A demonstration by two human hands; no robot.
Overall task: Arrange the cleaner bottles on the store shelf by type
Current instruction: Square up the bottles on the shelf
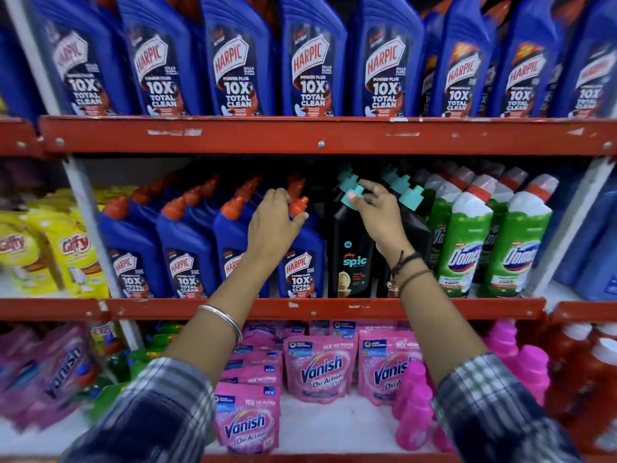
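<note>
Middle shelf [300, 309], red metal, left to right: yellow Giffy bottles [78, 255]; row of blue Harpic bottles [187, 255] with orange caps; left hand [273, 225], fingers curled round the neck of the rightmost blue Harpic bottle [302, 262], just below its cap; black Spic bottle [352, 255], upright beside it, right hand [380, 215] pinching its teal cap [354, 197]; green Domex bottles [467, 248]. Shelf above: larger Harpic bottles [307, 61]. Shelf below: pink Vanish pouches [320, 369].
</note>
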